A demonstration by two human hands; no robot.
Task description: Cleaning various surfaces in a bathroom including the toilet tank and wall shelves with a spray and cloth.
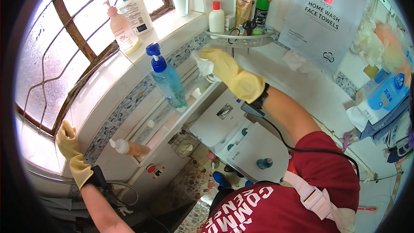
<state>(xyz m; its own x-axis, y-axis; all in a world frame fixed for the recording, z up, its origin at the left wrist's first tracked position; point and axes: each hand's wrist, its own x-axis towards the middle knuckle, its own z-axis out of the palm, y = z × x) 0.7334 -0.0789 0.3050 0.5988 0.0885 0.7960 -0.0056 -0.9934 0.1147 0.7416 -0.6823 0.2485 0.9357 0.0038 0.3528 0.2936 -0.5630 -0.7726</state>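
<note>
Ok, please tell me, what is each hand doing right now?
Left hand: against the window sill; open or closed cannot be told.
Right hand: closed, holding a white cloth.

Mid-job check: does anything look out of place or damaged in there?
A small teal bottle stands on the closed toilet lid, an odd spot when other toiletries line the corner shelf. The window frame also looks rusted.
</note>
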